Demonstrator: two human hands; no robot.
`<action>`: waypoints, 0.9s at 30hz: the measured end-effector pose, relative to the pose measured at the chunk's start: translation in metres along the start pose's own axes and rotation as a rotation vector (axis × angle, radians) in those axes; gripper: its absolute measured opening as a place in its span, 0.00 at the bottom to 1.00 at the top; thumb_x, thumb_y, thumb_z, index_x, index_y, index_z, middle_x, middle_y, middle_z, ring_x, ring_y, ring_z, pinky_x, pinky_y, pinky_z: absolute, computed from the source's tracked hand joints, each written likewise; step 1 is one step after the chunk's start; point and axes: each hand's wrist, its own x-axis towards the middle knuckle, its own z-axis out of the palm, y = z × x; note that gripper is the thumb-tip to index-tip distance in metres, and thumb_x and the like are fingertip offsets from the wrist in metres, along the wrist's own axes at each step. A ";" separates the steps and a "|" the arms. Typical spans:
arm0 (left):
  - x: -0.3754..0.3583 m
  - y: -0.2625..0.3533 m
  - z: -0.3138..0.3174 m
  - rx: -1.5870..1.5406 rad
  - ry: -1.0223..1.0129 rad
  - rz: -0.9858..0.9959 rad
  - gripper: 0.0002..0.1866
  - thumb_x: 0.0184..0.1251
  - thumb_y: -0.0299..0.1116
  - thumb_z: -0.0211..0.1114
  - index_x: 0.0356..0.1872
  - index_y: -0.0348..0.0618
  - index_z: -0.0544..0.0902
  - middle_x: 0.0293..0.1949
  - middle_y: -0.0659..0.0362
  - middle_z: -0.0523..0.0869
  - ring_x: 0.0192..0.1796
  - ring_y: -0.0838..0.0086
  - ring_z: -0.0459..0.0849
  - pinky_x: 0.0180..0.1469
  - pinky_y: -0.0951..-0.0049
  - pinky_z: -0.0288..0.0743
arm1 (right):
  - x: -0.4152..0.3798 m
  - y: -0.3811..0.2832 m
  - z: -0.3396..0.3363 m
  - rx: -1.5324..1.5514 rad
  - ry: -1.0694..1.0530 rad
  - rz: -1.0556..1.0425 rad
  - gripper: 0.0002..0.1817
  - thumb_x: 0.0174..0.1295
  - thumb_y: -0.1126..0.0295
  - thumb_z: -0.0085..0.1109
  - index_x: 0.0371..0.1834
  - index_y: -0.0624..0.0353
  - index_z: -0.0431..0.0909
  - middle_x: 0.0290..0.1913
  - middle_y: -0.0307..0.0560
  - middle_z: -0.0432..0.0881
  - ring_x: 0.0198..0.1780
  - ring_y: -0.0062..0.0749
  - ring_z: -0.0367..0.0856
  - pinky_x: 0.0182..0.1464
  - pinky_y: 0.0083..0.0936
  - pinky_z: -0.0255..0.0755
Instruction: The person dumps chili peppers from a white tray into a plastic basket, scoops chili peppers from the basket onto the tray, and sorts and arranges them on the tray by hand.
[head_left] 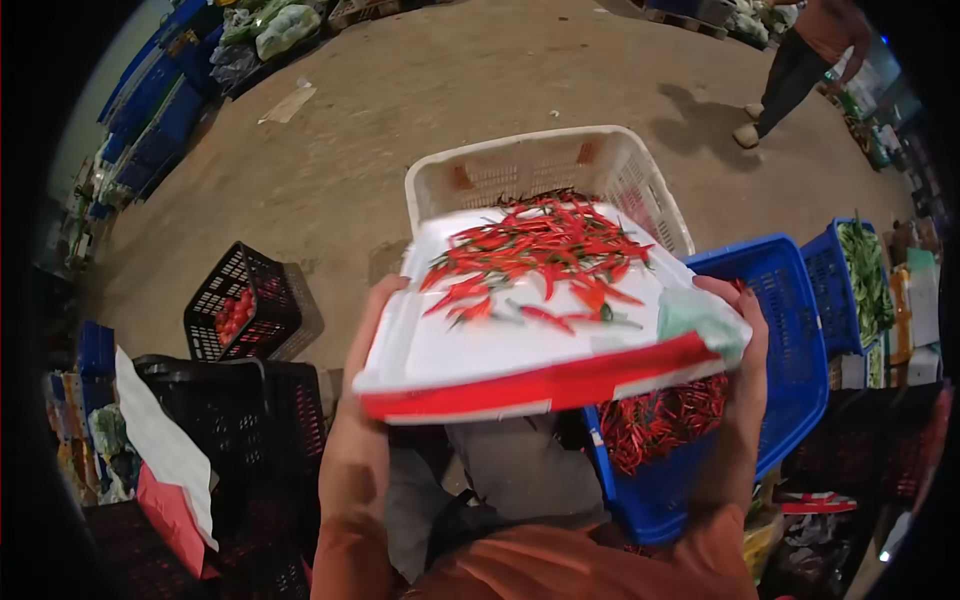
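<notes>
Floor (pixel 350 130) widest of all: brown, dull, scuffed, with a scrap of pale paper (pixel 288 104) lying toward the upper left. Person (pixel 812 40) at the upper right, dark trousers, pale shoes. Blue crate (pixel 785 290), smooth plastic with rounded corners, at the right and partly under the tray; slim dark-red chilies (pixel 660 420) heaped inside. White crate (pixel 520 150) beyond the tray, slotted plastic walls with brownish marks, more chilies at its near part, largely covered from view.

Tray (pixel 440 365) between the two hands, above the near part of the white crate and the left part of the blue one. White, shallow, roughly rectangular; matte, foam-like surface, a red band along the near side. Image soft with motion here.

Left hand (pixel 384 290) holding the tray by its left side; right hand (pixel 738 300) holding the opposite side, near a crumpled piece of pale green, filmy plastic (pixel 690 314) on the tray's right corner.

Black basket (pixel 278 290) well apart to the left, open lattice walls, small round red produce (pixel 235 316) inside.

Smallest: loose chilies (pixel 550 240) on the tray, thin, tapered, glossy red with green stems, thick toward the far edge, sparser on the near side.
</notes>
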 end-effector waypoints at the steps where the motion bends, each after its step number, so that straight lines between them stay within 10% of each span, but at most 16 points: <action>1: 0.015 -0.016 -0.025 0.258 -0.156 0.147 0.21 0.72 0.38 0.56 0.63 0.47 0.69 0.66 0.47 0.74 0.64 0.62 0.76 0.67 0.63 0.70 | 0.023 0.004 -0.024 -0.022 0.024 0.061 0.32 0.75 0.50 0.33 0.56 0.72 0.77 0.48 0.59 0.85 0.47 0.42 0.86 0.54 0.34 0.78; 7: 0.123 -0.062 -0.091 0.205 -0.054 0.029 0.11 0.67 0.25 0.59 0.42 0.26 0.83 0.38 0.47 0.88 0.39 0.63 0.89 0.44 0.64 0.85 | 0.127 -0.045 -0.045 -0.206 0.179 0.188 0.26 0.72 0.52 0.43 0.51 0.67 0.77 0.44 0.55 0.86 0.43 0.41 0.86 0.50 0.34 0.80; 8: 0.096 -0.066 -0.082 -0.242 0.006 0.010 0.09 0.66 0.23 0.59 0.36 0.26 0.85 0.35 0.46 0.88 0.34 0.61 0.89 0.39 0.66 0.86 | 0.112 -0.048 -0.024 -0.251 0.244 0.165 0.26 0.71 0.52 0.42 0.51 0.66 0.77 0.45 0.57 0.86 0.43 0.44 0.87 0.52 0.36 0.80; 11: 0.275 -0.107 -0.102 -0.104 -0.037 -0.114 0.12 0.70 0.29 0.59 0.42 0.27 0.84 0.38 0.46 0.88 0.39 0.61 0.90 0.47 0.65 0.86 | 0.263 -0.059 -0.064 -0.186 0.281 0.172 0.21 0.72 0.53 0.47 0.52 0.61 0.76 0.45 0.51 0.85 0.44 0.36 0.86 0.48 0.34 0.81; 13: 0.217 -0.089 -0.061 -0.243 0.152 0.057 0.13 0.70 0.31 0.60 0.44 0.29 0.82 0.39 0.46 0.88 0.39 0.60 0.89 0.48 0.63 0.86 | 0.243 -0.038 -0.071 -0.278 0.411 0.183 0.25 0.73 0.50 0.43 0.54 0.62 0.76 0.37 0.51 0.87 0.34 0.38 0.88 0.35 0.31 0.84; 14: 0.198 -0.078 -0.053 -0.221 0.151 -0.082 0.13 0.68 0.30 0.60 0.46 0.30 0.80 0.43 0.47 0.87 0.42 0.63 0.89 0.48 0.63 0.85 | 0.232 -0.043 -0.118 -0.424 -0.007 0.442 0.29 0.74 0.47 0.39 0.59 0.61 0.74 0.48 0.52 0.86 0.47 0.38 0.86 0.49 0.43 0.83; 16: 0.156 -0.066 -0.072 -0.275 0.041 -0.020 0.13 0.68 0.30 0.60 0.46 0.30 0.80 0.43 0.48 0.87 0.44 0.64 0.88 0.49 0.64 0.85 | 0.208 -0.045 -0.073 -0.363 -0.047 0.536 0.28 0.75 0.49 0.37 0.60 0.61 0.74 0.49 0.51 0.86 0.48 0.35 0.86 0.50 0.38 0.83; 19: 0.144 -0.085 -0.098 -0.405 -0.284 0.025 0.14 0.68 0.31 0.59 0.48 0.30 0.79 0.46 0.50 0.85 0.48 0.68 0.87 0.52 0.67 0.83 | 0.176 -0.046 0.007 -0.438 0.234 0.311 0.21 0.76 0.58 0.41 0.56 0.63 0.77 0.50 0.50 0.86 0.49 0.34 0.86 0.54 0.31 0.81; 20: 0.138 -0.083 -0.103 0.223 0.128 -0.075 0.14 0.69 0.32 0.58 0.50 0.34 0.77 0.50 0.52 0.83 0.53 0.70 0.84 0.56 0.68 0.81 | 0.190 -0.032 -0.045 -0.348 0.139 0.286 0.20 0.75 0.59 0.42 0.55 0.64 0.77 0.50 0.52 0.86 0.49 0.36 0.86 0.55 0.32 0.79; 22: 0.119 -0.084 -0.099 -0.030 -0.153 0.045 0.14 0.68 0.32 0.58 0.52 0.38 0.77 0.49 0.52 0.82 0.53 0.70 0.83 0.55 0.68 0.80 | 0.178 -0.023 -0.074 -0.340 -0.018 0.268 0.23 0.75 0.55 0.41 0.52 0.65 0.78 0.51 0.54 0.85 0.49 0.39 0.86 0.57 0.34 0.78; 27: 0.083 -0.023 -0.004 -0.035 0.278 -0.167 0.20 0.66 0.37 0.61 0.55 0.35 0.78 0.47 0.53 0.85 0.50 0.67 0.84 0.52 0.66 0.81 | 0.097 -0.041 -0.006 -0.458 -0.071 -0.052 0.21 0.67 0.67 0.50 0.58 0.68 0.77 0.51 0.50 0.83 0.52 0.34 0.82 0.58 0.28 0.74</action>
